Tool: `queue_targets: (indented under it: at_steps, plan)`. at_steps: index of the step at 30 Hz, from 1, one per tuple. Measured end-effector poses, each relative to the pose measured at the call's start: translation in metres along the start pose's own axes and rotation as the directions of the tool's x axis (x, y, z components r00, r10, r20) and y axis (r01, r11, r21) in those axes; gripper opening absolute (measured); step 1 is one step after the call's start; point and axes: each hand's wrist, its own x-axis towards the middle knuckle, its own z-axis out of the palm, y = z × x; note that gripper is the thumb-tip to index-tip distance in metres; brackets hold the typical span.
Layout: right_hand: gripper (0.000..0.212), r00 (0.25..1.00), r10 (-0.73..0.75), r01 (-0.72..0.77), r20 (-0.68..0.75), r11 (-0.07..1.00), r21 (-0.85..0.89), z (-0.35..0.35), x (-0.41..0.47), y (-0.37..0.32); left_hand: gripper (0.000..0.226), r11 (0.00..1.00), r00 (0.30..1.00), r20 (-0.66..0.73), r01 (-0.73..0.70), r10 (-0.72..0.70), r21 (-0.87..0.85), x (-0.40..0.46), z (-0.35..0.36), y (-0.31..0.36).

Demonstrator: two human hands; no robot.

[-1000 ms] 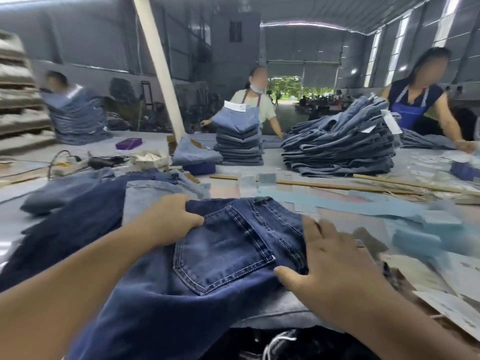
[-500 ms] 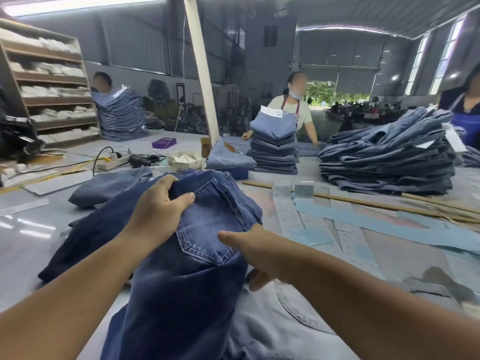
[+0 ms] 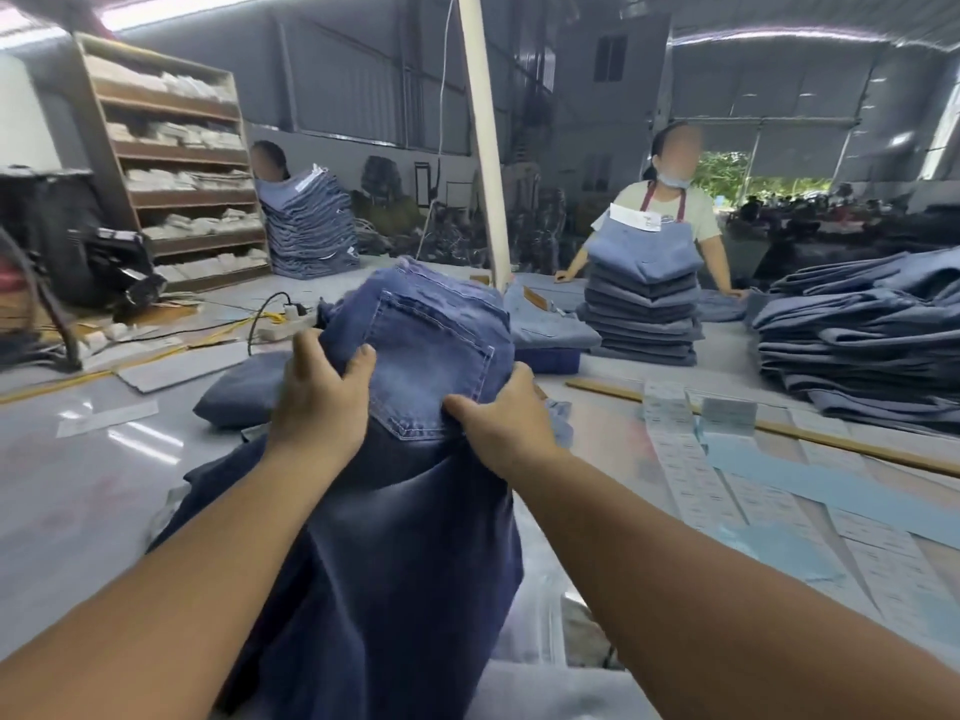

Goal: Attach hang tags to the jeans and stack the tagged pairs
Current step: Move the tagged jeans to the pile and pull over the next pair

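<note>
Both sets of fingers are curled into denim: the left hand (image 3: 317, 402) grips a bunched fold at the left of the back pocket (image 3: 426, 366), the right hand (image 3: 498, 423) pinches the fabric at the pocket's lower right corner. The jeans (image 3: 405, 511) are held raised between the hands, seat up, legs trailing down toward the table (image 3: 78, 485). No tag is seen on this pair, so the step is judged as positioning it for tagging or carrying it to a stack. The grip is best kept even on both sides so the waistband stays flat and the legs are not dragged over the strips of paper labels (image 3: 691, 475) just to the right. Stacks of folded jeans (image 3: 857, 335) are seen well apart at far right; another stack (image 3: 641, 304) is seen before a person across the table.
</note>
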Motion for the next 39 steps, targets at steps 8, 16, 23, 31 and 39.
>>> queue_targets:
  at_steps: [8,16,23,31,39]
  plan:
    - [0.058,0.916,0.157,0.11,0.37,0.788,-0.606,0.063,-0.034,0.073,0.08,0.598,0.883,0.461,-0.416,0.087,0.685,-0.043,0.057,-0.077]
    - [0.064,0.935,0.299,-0.202,0.192,0.892,-0.406,0.059,-0.038,0.086,0.083,0.849,0.908,0.389,-0.078,-0.156,0.522,-0.028,0.037,-0.083]
    - [0.053,0.981,-0.14,0.173,0.132,0.945,-0.278,0.066,-0.021,0.07,0.024,0.785,0.794,0.407,-0.57,0.452,0.24,-0.018,0.032,-0.042]
    - [0.053,0.952,-0.171,0.28,0.256,0.823,-0.494,0.069,0.013,0.073,0.034,0.942,0.97,0.237,-0.12,0.044,0.312,0.006,0.05,-0.074]
    - [0.049,0.957,-0.118,0.239,0.266,0.842,-0.483,0.076,0.014,0.072,0.078,0.819,0.951,0.25,0.007,-0.184,0.574,-0.007,0.05,-0.097]
